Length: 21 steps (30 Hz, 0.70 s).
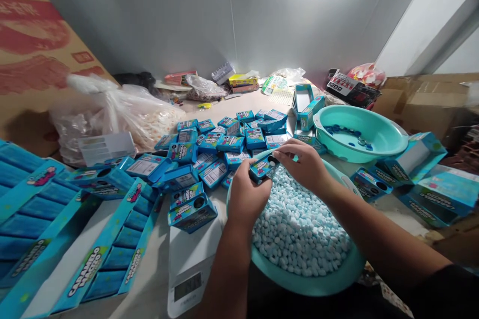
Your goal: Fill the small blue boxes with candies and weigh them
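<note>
Left hand (249, 193) was clamped around one small box (262, 168), held above the near rim-side of the candy pile. Right hand (305, 163) had fingertips close together at the box's end; couldn't tell if they pinched anything. Two teal bowls: near bowl (312, 286), under the hands, held pale-blue and white candies (299, 229), too many to count; far bowl (381, 132) held some dark-blue discs (342, 130). One scale (194, 269) bore at least one box. Loose boxes (215, 142) lay heaped beyond, over twenty, overlapping. Left: cardboard trays (84, 276) held rows of boxes; one clear bag (138, 114) held beige bits.
</note>
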Each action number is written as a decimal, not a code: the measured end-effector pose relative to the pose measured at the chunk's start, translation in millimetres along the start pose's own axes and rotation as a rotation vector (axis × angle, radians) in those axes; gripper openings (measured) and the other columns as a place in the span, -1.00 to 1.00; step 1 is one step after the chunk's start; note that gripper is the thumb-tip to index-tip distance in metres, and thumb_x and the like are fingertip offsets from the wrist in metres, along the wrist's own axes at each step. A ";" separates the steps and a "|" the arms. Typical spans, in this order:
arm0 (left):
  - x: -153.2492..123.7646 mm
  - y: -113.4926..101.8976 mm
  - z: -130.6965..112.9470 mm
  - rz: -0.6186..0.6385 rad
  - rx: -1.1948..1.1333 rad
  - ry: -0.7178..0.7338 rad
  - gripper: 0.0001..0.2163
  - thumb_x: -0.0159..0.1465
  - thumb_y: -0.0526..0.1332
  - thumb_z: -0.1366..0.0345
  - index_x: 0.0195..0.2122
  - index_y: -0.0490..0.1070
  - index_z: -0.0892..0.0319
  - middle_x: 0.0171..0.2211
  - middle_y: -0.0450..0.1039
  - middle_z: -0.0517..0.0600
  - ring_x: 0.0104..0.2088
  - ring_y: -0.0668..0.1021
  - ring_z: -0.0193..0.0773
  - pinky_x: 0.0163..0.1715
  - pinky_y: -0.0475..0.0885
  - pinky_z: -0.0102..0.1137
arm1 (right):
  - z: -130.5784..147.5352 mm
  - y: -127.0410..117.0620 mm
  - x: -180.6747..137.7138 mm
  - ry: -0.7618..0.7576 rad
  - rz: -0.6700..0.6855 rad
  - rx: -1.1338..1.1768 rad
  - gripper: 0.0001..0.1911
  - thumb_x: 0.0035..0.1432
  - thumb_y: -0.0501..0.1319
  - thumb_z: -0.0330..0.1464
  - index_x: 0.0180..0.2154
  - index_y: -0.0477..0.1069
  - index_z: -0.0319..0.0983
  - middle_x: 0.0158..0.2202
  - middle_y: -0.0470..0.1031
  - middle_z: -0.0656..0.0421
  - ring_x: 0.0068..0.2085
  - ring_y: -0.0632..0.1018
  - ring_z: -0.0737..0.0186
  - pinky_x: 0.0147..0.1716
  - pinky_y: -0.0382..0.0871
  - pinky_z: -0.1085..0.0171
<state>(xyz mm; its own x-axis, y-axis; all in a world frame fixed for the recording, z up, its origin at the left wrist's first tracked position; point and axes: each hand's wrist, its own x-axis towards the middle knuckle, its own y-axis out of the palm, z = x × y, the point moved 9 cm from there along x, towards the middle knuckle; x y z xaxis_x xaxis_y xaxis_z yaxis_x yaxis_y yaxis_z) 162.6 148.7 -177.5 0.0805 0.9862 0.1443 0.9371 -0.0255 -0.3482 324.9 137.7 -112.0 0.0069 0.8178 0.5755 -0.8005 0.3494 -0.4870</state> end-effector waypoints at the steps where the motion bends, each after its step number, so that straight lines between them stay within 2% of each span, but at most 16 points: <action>1: 0.1 0.0 0.0 0.000 -0.004 0.001 -0.62 0.08 0.32 0.36 -0.04 0.44 0.10 -0.18 0.58 0.00 -0.19 0.63 -0.16 -0.13 0.53 -0.31 | 1.1 -0.5 -0.2 -0.005 -0.007 0.006 -0.76 0.29 0.24 -0.26 -0.37 0.61 -0.18 -0.38 0.52 0.14 -0.38 0.44 0.28 -0.40 0.34 0.23; 5: 0.4 0.4 -1.5 0.001 0.001 0.016 -0.62 0.08 0.33 0.36 -0.04 0.44 0.11 -0.18 0.58 0.00 -0.20 0.63 -0.17 -0.13 0.53 -0.31 | 4.8 -1.1 -1.5 -0.028 -0.021 -0.002 -0.77 0.29 0.24 -0.26 -0.36 0.62 -0.18 -0.38 0.51 0.14 -0.40 0.42 0.28 -0.41 0.33 0.22; 9: 0.0 0.5 -1.7 0.001 0.010 0.028 -0.63 0.09 0.33 0.37 -0.04 0.44 0.10 -0.17 0.58 0.01 -0.18 0.63 -0.16 -0.11 0.52 -0.31 | 8.8 0.0 -2.9 -0.068 -0.013 -0.052 -0.77 0.32 0.22 -0.28 -0.34 0.61 -0.16 -0.36 0.50 0.13 -0.37 0.45 0.25 -0.33 0.37 0.19; 15: -0.3 0.4 -1.8 0.002 0.020 0.025 -0.62 0.10 0.32 0.36 -0.02 0.43 0.10 -0.14 0.58 0.02 -0.15 0.62 -0.13 -0.11 0.51 -0.29 | 23.5 8.5 -6.1 -0.198 0.078 -0.171 -0.69 0.38 0.11 -0.35 -0.35 0.57 -0.19 -0.34 0.49 0.07 -0.27 0.48 0.15 -0.23 0.38 0.13; 18: -0.1 0.6 -4.2 0.017 0.023 0.024 -0.64 0.10 0.31 0.37 -0.03 0.44 0.11 -0.14 0.57 0.02 -0.17 0.61 -0.14 -0.13 0.50 -0.30 | 29.5 11.9 -8.7 -0.246 0.105 -0.192 -0.71 0.39 0.10 -0.37 -0.28 0.59 -0.18 -0.29 0.54 0.05 -0.23 0.50 0.12 -0.18 0.40 0.11; 21: -0.1 -0.7 -5.7 0.016 -0.001 0.024 -0.65 0.11 0.31 0.36 -0.04 0.44 0.11 -0.16 0.57 0.01 -0.18 0.60 -0.15 -0.14 0.49 -0.31 | 33.0 8.5 -9.6 -0.258 0.061 -0.146 -0.73 0.39 0.11 -0.38 -0.18 0.60 -0.18 -0.25 0.60 0.05 -0.20 0.55 0.13 -0.15 0.43 0.11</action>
<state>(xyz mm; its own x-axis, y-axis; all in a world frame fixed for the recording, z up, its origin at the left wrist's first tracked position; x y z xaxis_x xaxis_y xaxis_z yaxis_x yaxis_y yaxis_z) 163.9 147.7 -172.0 0.1039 0.9815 0.1609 0.9361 -0.0418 -0.3493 298.3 117.7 -99.9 -0.2057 0.7026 0.6812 -0.6998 0.3810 -0.6043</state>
